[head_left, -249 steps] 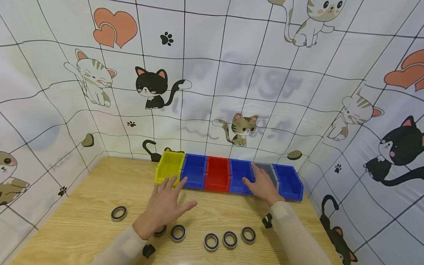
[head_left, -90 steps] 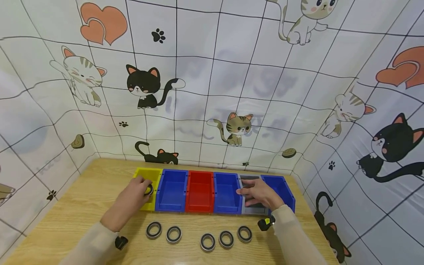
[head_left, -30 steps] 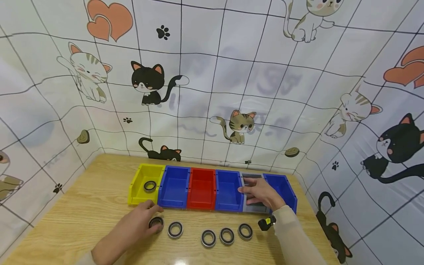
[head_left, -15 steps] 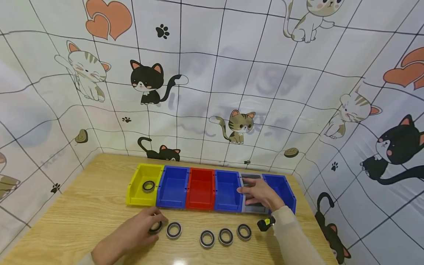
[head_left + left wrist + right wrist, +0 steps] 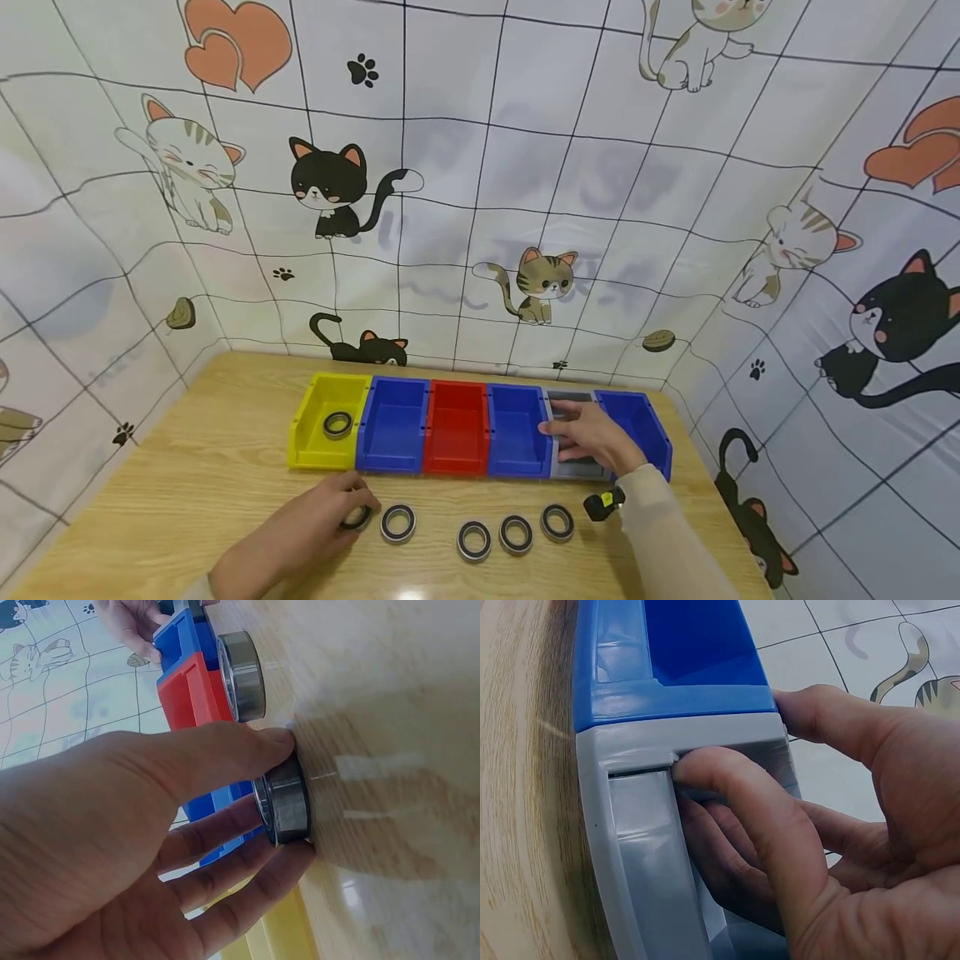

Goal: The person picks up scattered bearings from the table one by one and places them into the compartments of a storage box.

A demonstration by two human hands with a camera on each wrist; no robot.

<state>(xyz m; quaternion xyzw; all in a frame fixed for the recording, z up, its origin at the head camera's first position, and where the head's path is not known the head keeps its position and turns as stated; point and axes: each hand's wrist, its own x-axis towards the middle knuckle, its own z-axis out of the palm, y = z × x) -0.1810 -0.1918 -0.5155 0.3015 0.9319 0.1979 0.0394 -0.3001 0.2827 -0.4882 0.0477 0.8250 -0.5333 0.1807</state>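
Note:
My left hand [image 5: 322, 517] pinches a ball bearing [image 5: 286, 801] at the table, the thumb on one side of its rim and fingertips on the other. The hand partly covers that bearing in the head view. Another bearing [image 5: 338, 425] lies flat in the yellow bin [image 5: 300, 446]. My right hand [image 5: 596, 435] is at the grey bin [image 5: 641, 847], with bent fingers reaching inside it and another fingertip at the rim beside the blue bin [image 5: 619, 660]. To the right of my left hand, several bearings lie flat, the nearest bearing [image 5: 398, 523] just beside it.
Joined bins stand in a row: yellow, a blue bin [image 5: 393, 429], a red bin [image 5: 457, 429], another blue bin [image 5: 517, 433], grey, and a blue bin [image 5: 637, 421] at the right end. A cat-patterned sheet [image 5: 450, 167] hangs behind the wooden table [image 5: 172, 467].
The bin row has come nearer since the oldest frame. My left hand has put the far-left bearing in the yellow bin, then gone to another. Lately my right hand stays at the grey bin.

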